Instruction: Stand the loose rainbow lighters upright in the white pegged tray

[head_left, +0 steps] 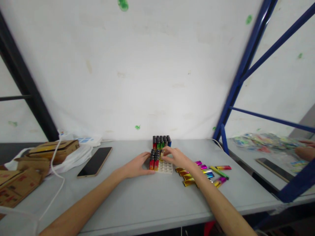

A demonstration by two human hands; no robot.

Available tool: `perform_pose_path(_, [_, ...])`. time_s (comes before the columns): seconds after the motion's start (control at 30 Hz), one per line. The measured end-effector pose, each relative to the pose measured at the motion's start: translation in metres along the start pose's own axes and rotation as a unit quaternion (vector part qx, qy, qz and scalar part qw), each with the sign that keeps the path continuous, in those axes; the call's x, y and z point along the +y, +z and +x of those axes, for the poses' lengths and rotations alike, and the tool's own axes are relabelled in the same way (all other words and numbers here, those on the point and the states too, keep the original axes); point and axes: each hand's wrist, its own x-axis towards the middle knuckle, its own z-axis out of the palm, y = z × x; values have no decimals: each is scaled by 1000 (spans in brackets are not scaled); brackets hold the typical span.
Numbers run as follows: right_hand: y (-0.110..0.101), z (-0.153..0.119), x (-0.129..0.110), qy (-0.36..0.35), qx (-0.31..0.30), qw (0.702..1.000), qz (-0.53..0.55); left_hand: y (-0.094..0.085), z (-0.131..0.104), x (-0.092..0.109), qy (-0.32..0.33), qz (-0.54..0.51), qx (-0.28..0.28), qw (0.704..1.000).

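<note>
A white tray with round holes sits on the table, its left part filled with upright red lighters with black tops. My left hand is around the left side of this tray, thumb at the front corner and fingers by the lighters. Over the tray, my right hand pinches a gold lighter, partly hidden by the fingers. Just behind stands a block of lighters in red, green and blue, also upright with black tops. Loose shiny lighters in gold, pink and other colours lie right of the tray, partly under my right forearm.
A phone lies to the left, near opened cardboard boxes, a white plastic bag and a white cable. A blue metal frame rises at the right. Beyond it are another phone, plastic packets and another person's hand.
</note>
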Motion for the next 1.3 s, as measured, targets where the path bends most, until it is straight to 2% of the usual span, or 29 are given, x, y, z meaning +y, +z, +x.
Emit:
perform_pose_path(0.07, [-19,-7,3,27,-48,998,2,0,0,-1,-3,6,1,1000])
perform_pose_path(0.2, [-59,-25,13,100,-68,992,-29,1,0,-1,-2,14,4,1000])
perform_pose_path(0.27, [-71,-34,16,130,-104,985,-35,0,0,-1,-6,17,2,1000])
perform_pose_path(0.37, [-76,-43,17,152,-151,976,-51,0,-1,-1,-14,12,-1,1000])
perform_pose_path(0.57, [-62,-40,15,146,-180,966,-117,-1,-1,2,-28,-1,-12,1000])
perform_pose_path(0.63, [-60,-39,14,117,-150,977,-93,-2,-2,4,-24,-6,-11,1000])
perform_pose_path(0.73, [-62,-36,8,89,-67,993,-44,-3,-2,6,-22,-10,-4,1000])
perform_pose_path(0.9, [-61,-20,-1,54,86,994,41,-2,-2,4,-29,-10,-8,999])
perform_pose_path(1.03, [-49,4,-8,63,144,967,201,-2,-1,3,-30,-8,-18,999])
perform_pose_path(1.13, [-35,19,-18,76,174,928,322,-1,-1,3,-29,1,-18,999])
perform_pose_path(1.23, [-18,24,-26,84,160,888,422,-1,-1,2,-28,11,-19,999])
perform_pose_path(1.3, [-7,24,-27,79,149,878,447,0,-1,0,-23,15,-16,1000])
